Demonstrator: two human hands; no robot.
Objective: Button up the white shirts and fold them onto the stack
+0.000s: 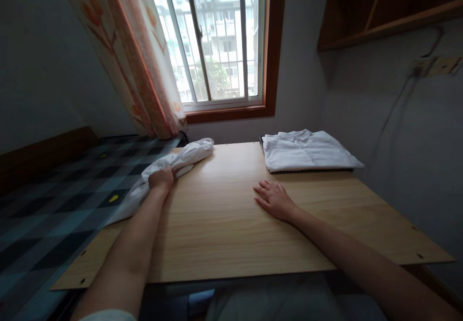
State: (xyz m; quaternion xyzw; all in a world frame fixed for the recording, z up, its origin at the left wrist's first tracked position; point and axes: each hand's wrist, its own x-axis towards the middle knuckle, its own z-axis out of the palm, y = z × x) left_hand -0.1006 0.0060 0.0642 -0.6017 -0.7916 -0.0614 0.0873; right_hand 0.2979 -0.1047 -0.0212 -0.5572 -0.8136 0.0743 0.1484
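Note:
My left hand (161, 179) is closed on a crumpled white cloth garment (193, 152) at the left edge of the wooden tabletop (213, 219). Part of the cloth trails toward the bed side, and its full shape cannot be made out. My right hand (274, 199) lies flat on the tabletop with fingers spread, holding nothing. Just beyond it, at the back right, a folded white collared shirt (307, 149) rests on a thin dark board or tray (311, 171), whose edge peeks out underneath.
Left of the table stands a bed with a checked dark sheet (68, 200). A flowered curtain (133, 55) hangs by the barred window (220, 46). A wooden wall shelf (379, 21) and a socket with a cable (421, 66) are on the right wall.

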